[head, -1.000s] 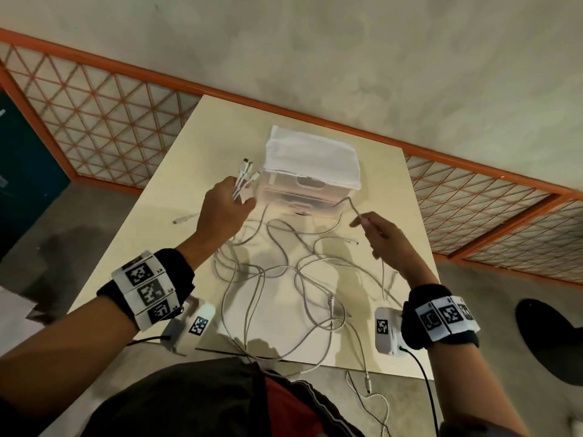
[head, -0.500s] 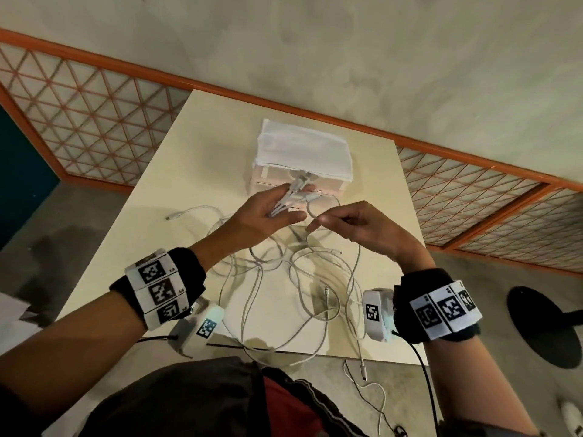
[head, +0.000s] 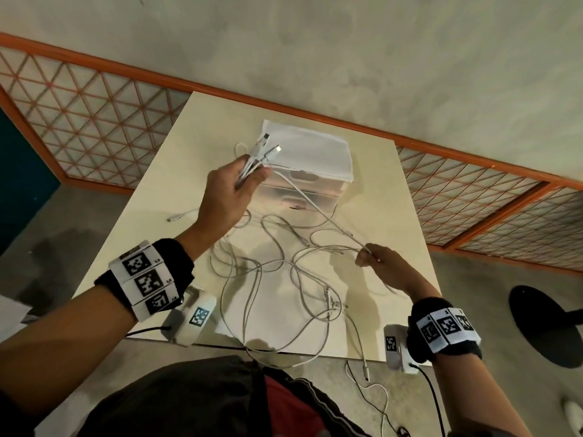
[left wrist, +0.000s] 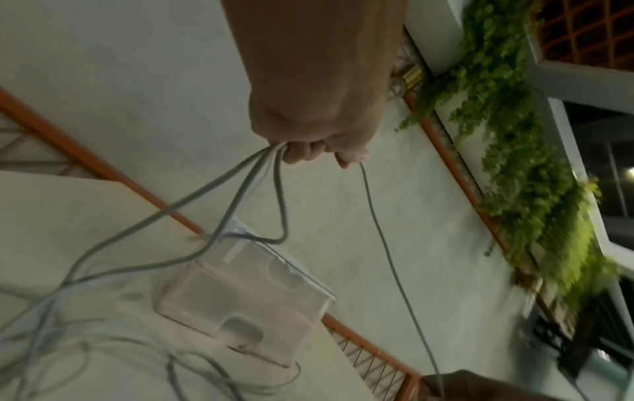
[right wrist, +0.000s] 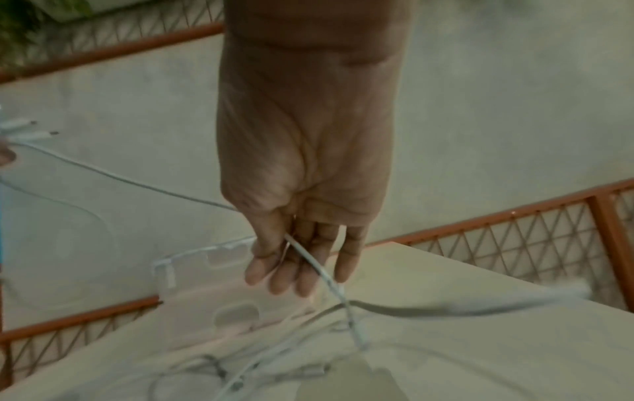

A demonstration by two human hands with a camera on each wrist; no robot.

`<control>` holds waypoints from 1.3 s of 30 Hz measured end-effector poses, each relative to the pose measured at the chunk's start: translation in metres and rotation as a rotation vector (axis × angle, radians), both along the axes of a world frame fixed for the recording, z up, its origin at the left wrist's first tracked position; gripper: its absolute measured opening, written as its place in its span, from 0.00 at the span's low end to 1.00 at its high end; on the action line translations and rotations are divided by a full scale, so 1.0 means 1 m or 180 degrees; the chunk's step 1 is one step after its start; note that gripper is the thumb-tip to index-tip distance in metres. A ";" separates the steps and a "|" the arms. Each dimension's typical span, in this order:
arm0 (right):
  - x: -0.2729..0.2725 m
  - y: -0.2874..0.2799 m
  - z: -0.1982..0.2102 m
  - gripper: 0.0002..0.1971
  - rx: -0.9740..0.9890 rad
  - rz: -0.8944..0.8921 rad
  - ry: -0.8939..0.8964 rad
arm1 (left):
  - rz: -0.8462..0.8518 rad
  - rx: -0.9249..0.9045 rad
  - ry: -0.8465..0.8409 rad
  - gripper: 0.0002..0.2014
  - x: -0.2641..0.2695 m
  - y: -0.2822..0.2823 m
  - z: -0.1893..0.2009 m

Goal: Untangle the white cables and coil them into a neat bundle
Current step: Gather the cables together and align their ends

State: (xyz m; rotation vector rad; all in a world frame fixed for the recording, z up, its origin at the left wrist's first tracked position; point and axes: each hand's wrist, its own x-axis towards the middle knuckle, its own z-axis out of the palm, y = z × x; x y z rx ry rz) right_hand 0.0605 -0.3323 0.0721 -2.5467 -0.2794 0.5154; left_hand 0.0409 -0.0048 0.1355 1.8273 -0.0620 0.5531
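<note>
Several white cables (head: pixel 284 279) lie tangled on the beige table (head: pixel 394 200). My left hand (head: pixel 246 175) is raised over the table's far middle and grips a bunch of cable ends, whose plugs (head: pixel 268 146) stick out above the fist. In the left wrist view the same hand (left wrist: pixel 315 146) holds several strands that hang down to the tangle. One cable (head: pixel 315 206) runs taut from it to my right hand (head: pixel 369 257), which pinches it low at the right. In the right wrist view that cable (right wrist: pixel 309 257) passes between thumb and fingers (right wrist: pixel 284 276).
A translucent plastic box with a white lid (head: pixel 312 159) stands just behind my left hand. One loose cable end (head: pixel 179 217) lies at the left, and another cable (head: pixel 362 367) hangs over the near edge. An orange lattice railing (head: pixel 94 121) borders the table.
Half a second ago both hands met in front of the box. My left hand has risen with the plug ends and my right has pulled back to the right, drawing one cable taut.
</note>
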 end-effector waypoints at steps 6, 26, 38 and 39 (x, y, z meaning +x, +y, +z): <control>0.002 -0.009 -0.009 0.12 0.0492 -0.1069 -0.0183 | -0.0078 0.0152 0.0260 0.16 0.000 -0.002 -0.015; 0.013 -0.019 0.022 0.25 0.0906 -0.1289 -0.1051 | -0.0322 0.1869 0.1642 0.19 0.010 -0.006 -0.028; -0.013 -0.032 -0.045 0.21 -0.0922 -0.0860 0.0330 | -0.2682 0.2392 0.2864 0.25 -0.008 -0.028 -0.058; -0.012 -0.033 -0.050 0.18 -0.0973 -0.0892 0.0295 | -0.2726 0.2290 0.2815 0.27 -0.008 -0.028 -0.059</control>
